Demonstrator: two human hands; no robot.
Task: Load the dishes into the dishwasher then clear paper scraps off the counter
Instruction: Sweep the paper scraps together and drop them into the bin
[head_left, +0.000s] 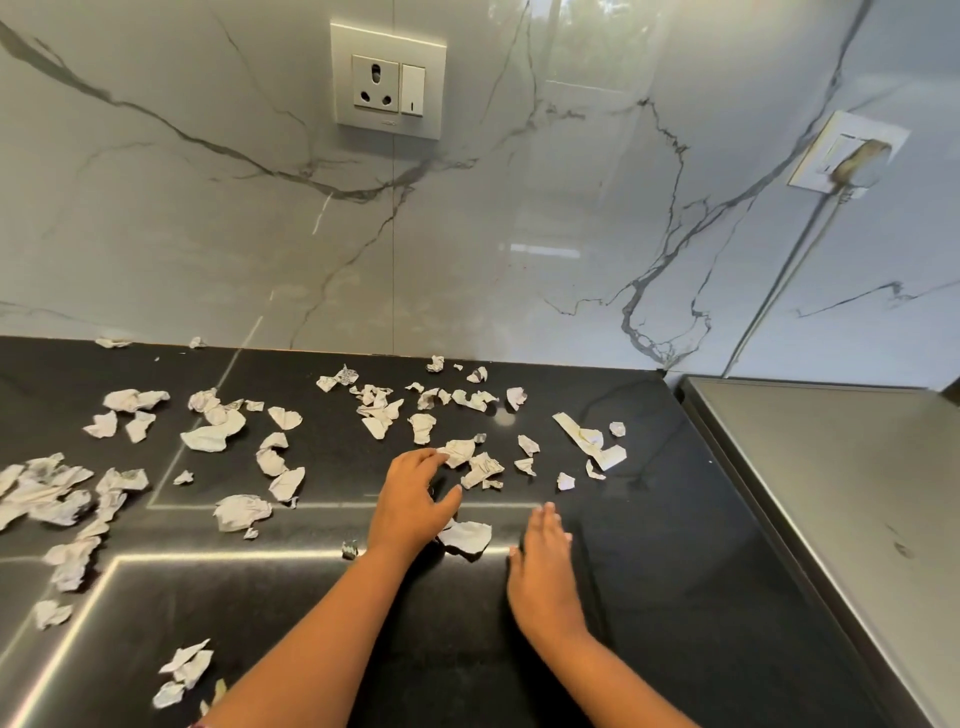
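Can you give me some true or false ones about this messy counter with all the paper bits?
1. Paper scraps lie all over the black counter. True.
2. The right hand grips a paper ball. False: its fingers are straight and hold nothing.
3. The wall socket straight ahead has a plug in it. False: it is empty.
4. The left hand reaches toward scraps near the middle of the counter. True.
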